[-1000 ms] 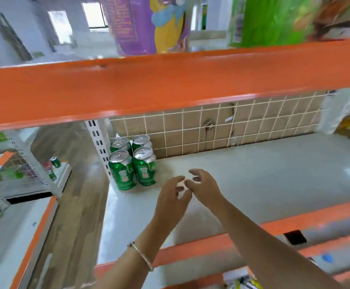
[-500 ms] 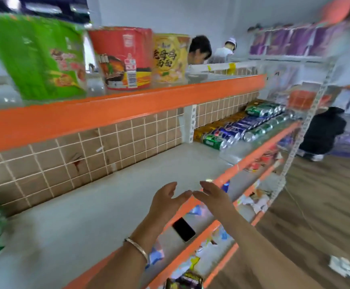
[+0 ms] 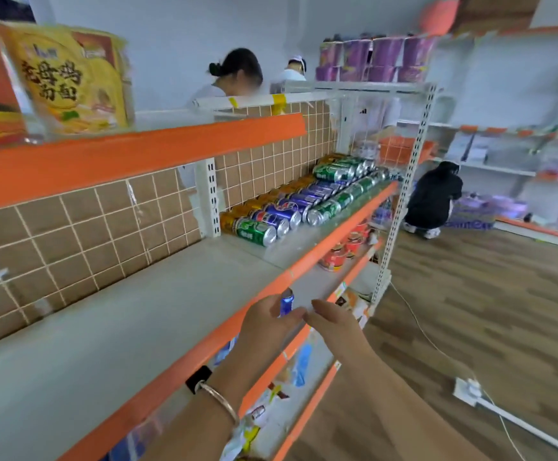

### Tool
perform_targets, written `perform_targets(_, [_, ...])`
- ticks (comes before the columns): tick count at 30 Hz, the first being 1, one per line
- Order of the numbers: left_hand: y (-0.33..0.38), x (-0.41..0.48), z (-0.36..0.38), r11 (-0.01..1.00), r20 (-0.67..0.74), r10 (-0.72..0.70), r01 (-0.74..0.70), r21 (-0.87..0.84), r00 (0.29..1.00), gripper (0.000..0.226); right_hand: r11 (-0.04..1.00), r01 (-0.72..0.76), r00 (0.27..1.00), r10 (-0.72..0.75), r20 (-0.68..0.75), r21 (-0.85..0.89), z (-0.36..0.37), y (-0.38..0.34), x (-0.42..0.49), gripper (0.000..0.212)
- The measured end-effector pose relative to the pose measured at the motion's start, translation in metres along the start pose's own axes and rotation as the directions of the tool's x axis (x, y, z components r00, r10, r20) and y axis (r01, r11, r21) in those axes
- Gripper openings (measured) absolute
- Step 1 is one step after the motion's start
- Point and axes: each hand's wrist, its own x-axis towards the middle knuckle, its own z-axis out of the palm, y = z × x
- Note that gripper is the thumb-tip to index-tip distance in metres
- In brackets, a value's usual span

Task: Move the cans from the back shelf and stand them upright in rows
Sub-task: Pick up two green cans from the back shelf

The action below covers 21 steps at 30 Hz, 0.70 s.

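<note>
A wide bare stretch of shelf (image 3: 111,327) is lying open across the lower left of the frame. Cans (image 3: 304,204) lying on their sides are filling its far end at centre, and the orange upper shelf edge (image 3: 138,151) is overhanging from above.

Wood-plank floor (image 3: 470,311), pale walls (image 3: 177,44)

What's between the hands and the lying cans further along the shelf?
Nothing visible. Both hands, left and right, are empty at the shelf's orange front edge. The bare shelf surface runs unbroken up to the cans, which lie on their sides in rows, beyond the white upright.
</note>
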Motion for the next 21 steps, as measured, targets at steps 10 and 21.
perform_targets(10, [0.007, 0.151, 0.064, 1.000, 0.049, -0.019, 0.018, 0.020, 0.999, 0.020, 0.993, -0.048, 0.999, 0.047, 0.011, 0.105, -0.036, 0.033, 0.150, 0.036])
perform_targets(21, [0.009, 0.299, 0.141, 0.996, 0.018, -0.083, 0.082, 0.028, 0.996, 0.032, 0.989, -0.085, 0.996, 0.081, 0.037, 0.123, -0.099, 0.053, 0.301, 0.041])
